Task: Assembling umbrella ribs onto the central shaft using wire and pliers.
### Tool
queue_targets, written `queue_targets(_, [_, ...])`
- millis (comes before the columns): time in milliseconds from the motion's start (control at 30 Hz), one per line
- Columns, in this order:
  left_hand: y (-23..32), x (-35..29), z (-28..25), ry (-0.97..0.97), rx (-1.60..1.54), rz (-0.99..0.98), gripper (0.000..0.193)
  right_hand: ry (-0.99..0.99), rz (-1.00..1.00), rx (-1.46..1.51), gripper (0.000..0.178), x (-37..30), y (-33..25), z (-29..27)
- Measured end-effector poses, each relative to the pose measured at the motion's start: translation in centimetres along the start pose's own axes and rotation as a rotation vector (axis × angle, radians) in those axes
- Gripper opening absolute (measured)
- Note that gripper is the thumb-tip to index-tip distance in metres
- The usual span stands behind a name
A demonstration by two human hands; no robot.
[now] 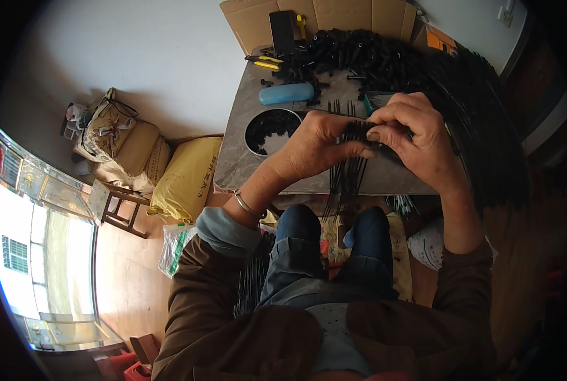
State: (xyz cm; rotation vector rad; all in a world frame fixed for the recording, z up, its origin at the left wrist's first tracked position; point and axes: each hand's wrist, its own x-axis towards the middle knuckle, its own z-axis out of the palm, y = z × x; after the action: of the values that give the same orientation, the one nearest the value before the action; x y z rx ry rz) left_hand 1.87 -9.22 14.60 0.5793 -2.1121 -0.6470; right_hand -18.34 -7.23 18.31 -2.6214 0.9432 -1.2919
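Note:
Over the near edge of the table, my left hand [318, 147] is closed on a row of thin black rods [347, 178], which hang down toward my knees with their upper ends above the hand. My right hand [417, 134] meets it at the right end of the row, thumb and fingers pinched together. What sits between those fingertips is too small to make out. Left of my left hand stands a round tub [250, 136] holding small black parts. Behind my hands lies a blue oblong case [286, 94], and a teal-edged box [368, 101] is partly hidden by my right hand.
A heap of black tubular parts [372, 60] covers the table's back, with yellow-handled pliers [265, 62] and a dark phone-like slab [283, 32]. Long black rods [480, 108] pile up at right. Yellow sacks [187, 178] and a wooden stool [121, 209] stand left.

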Motion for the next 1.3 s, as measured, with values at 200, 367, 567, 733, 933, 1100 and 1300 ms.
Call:
queue_targets(200, [0.0,-0.1,-0.3,-0.017,-0.029,-0.005,0.034,-0.023,0.036,0.126,0.013,0.2,0.2,0.2])
queue_targets(367, [-0.4,-0.2,-0.4,-0.022,0.017,0.072,0.039,-0.001,0.176,0.278,0.011,-0.2,-0.6,0.9])
queue_targets(567, [-0.7,-0.3,-0.5,-0.047,0.037,0.063,0.037,-0.04,0.04,0.097,0.012,0.5,-0.4,-0.2])
queue_targets(733, [-0.7,-0.2,-0.4,-0.033,0.039,0.11,0.039,-0.023,-0.016,0.015,0.014,0.5,-0.6,0.0])
queue_targets(933, [-0.6,-0.3,-0.7,-0.019,0.094,0.137,0.039,-0.04,-0.083,-0.097,0.017,0.9,-1.5,-0.3])
queue_targets(1100, [-0.2,-0.5,-0.7,-0.018,0.094,0.147,0.038,-0.069,-0.039,0.008,0.017,1.1,-0.9,-0.1])
queue_targets(1300, [-0.4,-0.4,-1.0,0.001,0.168,0.201,0.037,-0.098,0.276,0.353,0.018,0.9,-0.8,1.1])
